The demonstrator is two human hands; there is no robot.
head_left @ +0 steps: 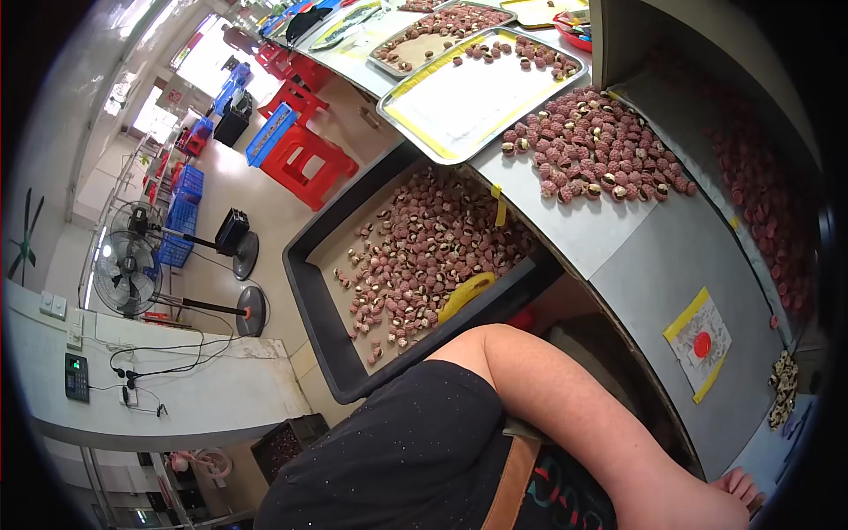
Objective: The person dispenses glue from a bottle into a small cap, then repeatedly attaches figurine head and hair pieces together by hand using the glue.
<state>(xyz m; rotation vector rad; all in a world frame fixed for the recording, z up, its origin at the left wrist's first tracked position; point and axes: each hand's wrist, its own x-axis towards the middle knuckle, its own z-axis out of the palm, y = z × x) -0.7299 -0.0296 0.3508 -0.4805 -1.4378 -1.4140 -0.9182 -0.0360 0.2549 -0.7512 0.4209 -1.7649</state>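
Note:
My left arm reaches from the bottom middle to the lower right. My left hand (740, 488) is at the lower right edge, its fingers curled together; what they hold, if anything, is hidden. Nearby are a light blue surface (767, 452) and a small heap of pale and dark pieces (783, 389). A yellow-taped card with a red disc (702, 344) lies on the grey worktop (645, 265). Farther up the worktop is a pile of reddish-brown, rough-shelled nuts (601, 146), some showing pale, split openings. My right hand is not in view.
A black bin (318, 340) of similar nuts, with a yellow curved object (465, 298), stands beside the worktop. A yellow-edged tray (468, 97) is above it. Red stools (309, 163), blue crates (179, 221) and fans (128, 269) stand to the left.

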